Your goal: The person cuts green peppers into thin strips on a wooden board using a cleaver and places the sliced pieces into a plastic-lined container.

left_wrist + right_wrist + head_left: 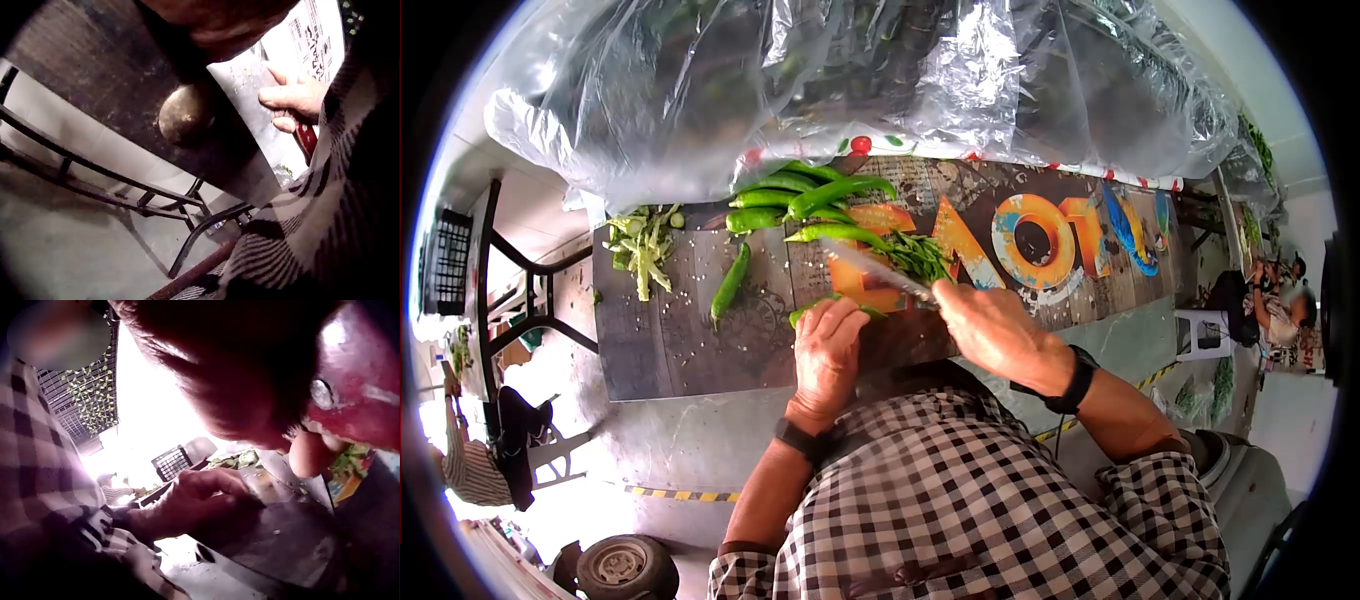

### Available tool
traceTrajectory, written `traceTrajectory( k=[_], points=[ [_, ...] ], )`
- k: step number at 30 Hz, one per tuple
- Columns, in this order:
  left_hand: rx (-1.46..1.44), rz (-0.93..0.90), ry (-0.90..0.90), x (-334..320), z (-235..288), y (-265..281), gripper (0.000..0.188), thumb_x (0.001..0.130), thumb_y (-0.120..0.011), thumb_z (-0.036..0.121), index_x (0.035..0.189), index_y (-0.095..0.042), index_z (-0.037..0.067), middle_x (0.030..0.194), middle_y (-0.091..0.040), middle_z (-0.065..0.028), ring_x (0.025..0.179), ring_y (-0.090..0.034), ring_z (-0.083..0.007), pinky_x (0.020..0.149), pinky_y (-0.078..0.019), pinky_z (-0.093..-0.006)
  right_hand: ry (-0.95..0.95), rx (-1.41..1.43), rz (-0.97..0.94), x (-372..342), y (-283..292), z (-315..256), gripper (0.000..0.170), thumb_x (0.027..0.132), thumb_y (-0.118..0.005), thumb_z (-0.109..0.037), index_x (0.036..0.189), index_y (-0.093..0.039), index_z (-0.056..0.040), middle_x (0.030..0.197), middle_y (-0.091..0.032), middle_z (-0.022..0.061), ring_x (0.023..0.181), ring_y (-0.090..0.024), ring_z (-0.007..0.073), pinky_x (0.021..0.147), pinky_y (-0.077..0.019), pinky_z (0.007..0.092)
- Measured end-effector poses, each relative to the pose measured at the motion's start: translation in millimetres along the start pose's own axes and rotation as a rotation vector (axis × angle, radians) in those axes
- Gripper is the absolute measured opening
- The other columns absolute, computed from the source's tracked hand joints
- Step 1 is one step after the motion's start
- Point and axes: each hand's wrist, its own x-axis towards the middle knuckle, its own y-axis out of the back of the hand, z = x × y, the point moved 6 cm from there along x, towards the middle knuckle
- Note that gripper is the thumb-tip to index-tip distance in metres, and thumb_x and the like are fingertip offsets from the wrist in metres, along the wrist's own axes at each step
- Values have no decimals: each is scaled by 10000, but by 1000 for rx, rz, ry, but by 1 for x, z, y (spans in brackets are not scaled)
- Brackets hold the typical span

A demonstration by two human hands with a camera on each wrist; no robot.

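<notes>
- The held pepper [872, 311] is at the near side of the counter [680, 350], beneath the left hand [828, 350]; green shows past the fingers on both sides, the middle being covered.
- Its long axis runs roughly left to right across the person's front.
- The left hand has its fingers bent down over this pepper and is plainly the nearer of the two; how tightly it grips, I cannot tell.
- The right hand [1000, 335] is curled round the red handle of the knife [880, 268], to the right of the held pepper.
- From that hand the blade slants forward and to the left, aslant to the pepper's length. The pepper thus lies on the near, left side of the blade, apart from it, a relation on which, I judge, the next cut depends.
- Cut strips [922, 258] lie just beyond the blade, on the right hand's side of the whole peppers [775, 198].
- The blade's tip comes near the closest whole one; whether they touch is unclear.
- Off to the left are a lone pepper [730, 282], pointing away from the person, and pale scraps [642, 255].
</notes>
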Motion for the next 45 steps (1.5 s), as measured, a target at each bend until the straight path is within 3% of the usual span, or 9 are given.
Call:
traceTrajectory(
  k=[6,9,13,19,34,37,45],
  points=[
    [124,124,20,9,1,24,202,694,-722,-1,873,-678,82,978,-646,-44,949,-606,-270,849,-448,-389,-60,-1,49,-10,8,9,203,882,-606,-87,986,-457,3,627,-570,155,558,-592,358,476,-449,433],
    [105,95,51,8,-8,21,183,717,-702,-12,874,-680,80,973,-649,-51,956,-605,-281,854,-454,-395,-55,60,99,-8,7,2,158,847,-581,-62,945,-463,-25,633,-569,136,543,-598,357,472,-465,434],
    [14,28,9,12,-1,7,217,721,-689,-27,906,-681,87,987,-653,-47,981,-600,-282,885,-458,-389,-53,65,32,-1,9,-1,173,880,-605,-84,941,-454,-26,660,-570,154,577,-598,355,489,-458,435],
    [108,33,16,11,5,8,254,711,-704,-10,944,-682,91,1018,-646,-46,989,-590,-278,872,-458,-394,-34,40,-5,0,-5,-3,155,893,-589,-95,953,-461,-31,747,-602,132,597,-618,339,498,-475,432],
    [75,14,35,9,-4,-2,241,735,-639,28,968,-671,85,1074,-629,-49,1047,-570,-280,843,-454,-398,-75,29,-63,-5,8,-17,230,888,-598,-79,1070,-486,6,783,-626,154,613,-627,322,511,-488,397],
    [33,39,58,13,-2,1,235,716,-661,-27,933,-688,61,1015,-656,-75,994,-595,-305,857,-465,-405,-21,71,19,-6,9,-20,164,847,-572,-56,969,-475,-4,668,-611,155,566,-626,355,493,-493,434],
    [11,42,83,12,-3,3,260,698,-650,-49,935,-682,52,1042,-646,-83,992,-590,-315,867,-470,-415,-41,37,-29,-6,1,-19,168,836,-570,-42,972,-480,-3,712,-616,164,576,-630,352,501,-496,436]
  ],
)
